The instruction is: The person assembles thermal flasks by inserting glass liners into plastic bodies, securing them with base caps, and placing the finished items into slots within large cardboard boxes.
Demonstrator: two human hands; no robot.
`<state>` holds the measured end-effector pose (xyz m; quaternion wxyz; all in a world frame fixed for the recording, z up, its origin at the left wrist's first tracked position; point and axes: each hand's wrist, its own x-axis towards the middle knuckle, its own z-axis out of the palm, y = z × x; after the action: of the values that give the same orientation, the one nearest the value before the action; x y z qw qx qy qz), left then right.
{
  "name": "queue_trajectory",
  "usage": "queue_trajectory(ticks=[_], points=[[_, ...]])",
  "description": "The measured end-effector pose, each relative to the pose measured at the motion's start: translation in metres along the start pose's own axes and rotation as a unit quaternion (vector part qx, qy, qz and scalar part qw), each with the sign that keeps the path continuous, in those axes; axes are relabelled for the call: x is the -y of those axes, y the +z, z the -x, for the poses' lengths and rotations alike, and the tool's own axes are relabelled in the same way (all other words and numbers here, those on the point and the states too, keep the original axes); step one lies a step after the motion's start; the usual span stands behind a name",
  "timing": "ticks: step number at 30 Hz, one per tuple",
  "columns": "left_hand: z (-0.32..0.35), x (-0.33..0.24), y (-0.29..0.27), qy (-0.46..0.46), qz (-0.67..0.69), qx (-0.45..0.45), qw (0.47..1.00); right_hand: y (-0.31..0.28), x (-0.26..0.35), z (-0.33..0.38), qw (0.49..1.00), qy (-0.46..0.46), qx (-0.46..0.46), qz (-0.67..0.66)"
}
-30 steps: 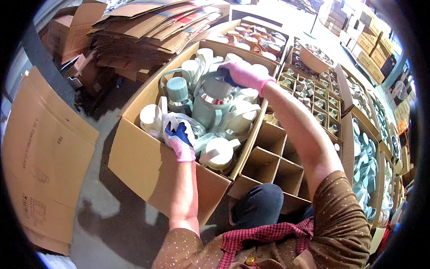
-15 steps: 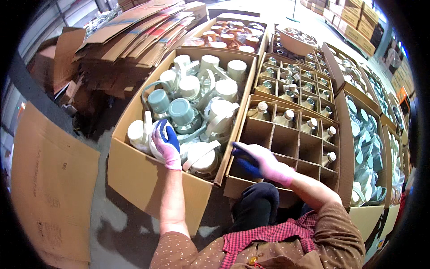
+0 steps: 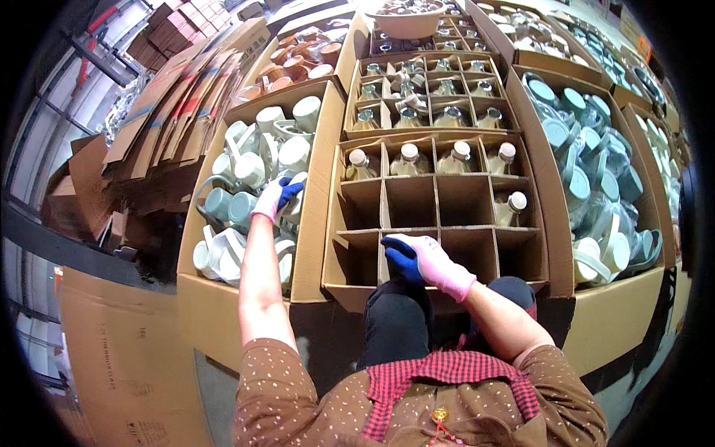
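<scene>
Both my hands wear pink-and-white gloves with blue palms and fingers. My left hand (image 3: 277, 197) reaches into the carton at the left, its fingers bent round the top of a white-lidded jug (image 3: 295, 185). Around it stand white jugs with loop handles (image 3: 251, 170) and pale blue-green ones (image 3: 242, 208), some in clear plastic. My right hand (image 3: 430, 262), holding nothing, is over the near side of the divided carton (image 3: 342, 287), fingers apart and pointing left. White-capped bottles (image 3: 409, 159) fill that carton's far row, and another bottle (image 3: 511, 208) stands in a right-hand compartment.
Beyond is another divided carton of bottles (image 3: 450, 118), with a pinkish basin (image 3: 406, 25) behind it. Blue-green jugs (image 3: 573, 182) fill the carton at right. Flattened cardboard (image 3: 160, 112) is stacked at far left; a cardboard sheet (image 3: 123, 357) lies near left.
My view has turned left-to-right toward the divided carton. My left hand has moved from a near white jug to one farther in at the right side. My right hand remains over the divided carton.
</scene>
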<state>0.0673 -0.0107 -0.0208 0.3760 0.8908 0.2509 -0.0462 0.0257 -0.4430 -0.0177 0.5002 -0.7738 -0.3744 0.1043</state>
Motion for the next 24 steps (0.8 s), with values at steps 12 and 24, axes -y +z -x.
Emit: queue_trajectory(ticks=[12, 24], points=[[0.247, -0.140, -0.142, 0.155, -0.135, -0.214, 0.955, -0.040, -0.022, 0.022, 0.986, 0.097, -0.017, -0.135], [0.500, -0.129, -0.171, 0.404, 0.313, -0.215, 0.832, -0.108, 0.001, 0.016, 0.798, -0.058, -0.083, -0.594]])
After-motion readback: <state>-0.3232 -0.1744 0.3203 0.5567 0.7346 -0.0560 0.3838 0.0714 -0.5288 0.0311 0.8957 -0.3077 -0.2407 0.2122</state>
